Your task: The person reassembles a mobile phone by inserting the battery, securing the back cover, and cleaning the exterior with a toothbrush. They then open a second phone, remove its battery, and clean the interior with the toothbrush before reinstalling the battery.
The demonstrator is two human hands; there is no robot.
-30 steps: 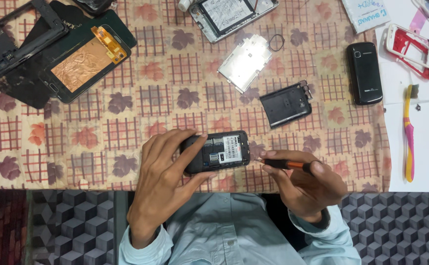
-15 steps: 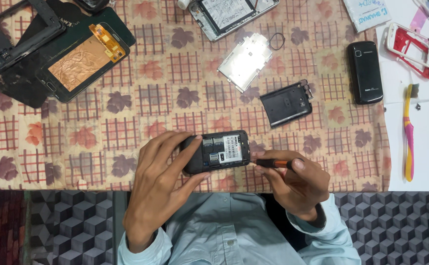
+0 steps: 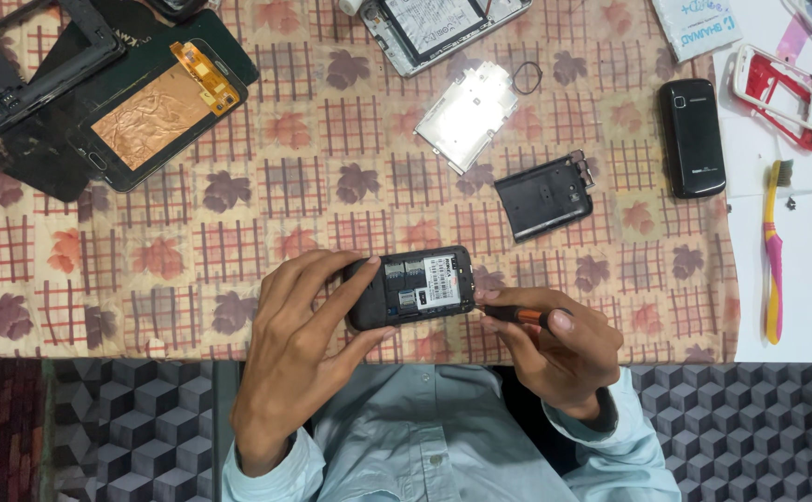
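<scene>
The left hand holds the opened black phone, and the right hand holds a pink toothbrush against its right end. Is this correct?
Not quite. In the head view the right hand holds a small screwdriver, not the pink toothbrush, which lies on the table. The left hand does hold the opened black phone.

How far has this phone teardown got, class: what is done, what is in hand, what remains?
Done: the black back cover lies off on the cloth, and the open phone shows a bare back with its label. In hand: the left hand grips the phone while the right hand sets a screwdriver at its end. Left: the phone's body looks otherwise whole.
</scene>
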